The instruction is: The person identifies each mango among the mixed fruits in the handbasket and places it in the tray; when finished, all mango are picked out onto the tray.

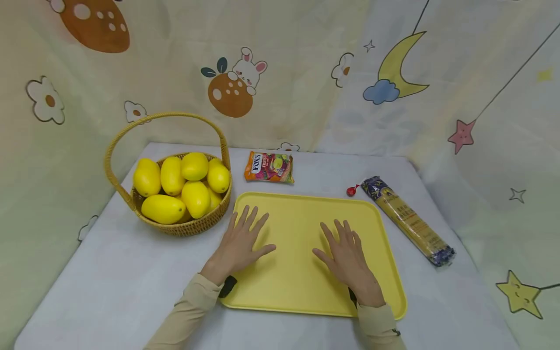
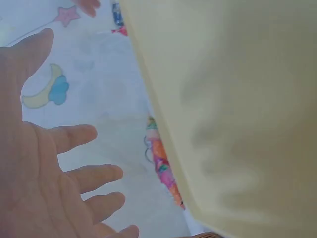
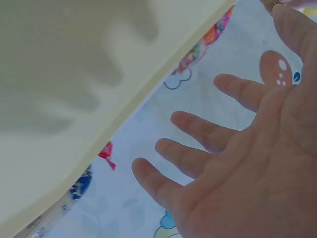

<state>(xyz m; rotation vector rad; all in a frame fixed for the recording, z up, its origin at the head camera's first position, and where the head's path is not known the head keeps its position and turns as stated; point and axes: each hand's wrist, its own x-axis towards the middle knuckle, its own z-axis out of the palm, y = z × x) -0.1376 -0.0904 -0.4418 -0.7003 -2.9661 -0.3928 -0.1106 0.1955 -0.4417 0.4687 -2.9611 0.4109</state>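
Left hand (image 1: 238, 248) and right hand (image 1: 347, 257) hover over the tray (image 1: 293, 228) on the table (image 1: 109, 287), fingers spread wide, nothing held. Looks like the ready stage; any pick calls for reaching past the tray: basket (image 1: 197, 226) left, packet (image 1: 411, 221) right.

place: makeshift booth | 1 white table (image 1: 109, 282) | cartoon-print curtains (image 1: 297, 87), 3 sides

Tray (image 1: 297, 243) before you: smooth plastic look, soft sheen. Your sleeves (image 1: 179, 316): matt cloth. Basket (image 1: 192, 227): rough woven wicker look. Yellow fruit (image 1: 195, 199): smooth, glossy skins. Sweets bag (image 1: 269, 167) and long packet (image 1: 409, 218): shiny, crinkled plastic film. Table cover (image 1: 131, 282): matt cloth. Printed backdrop (image 1: 297, 97): creased cloth.
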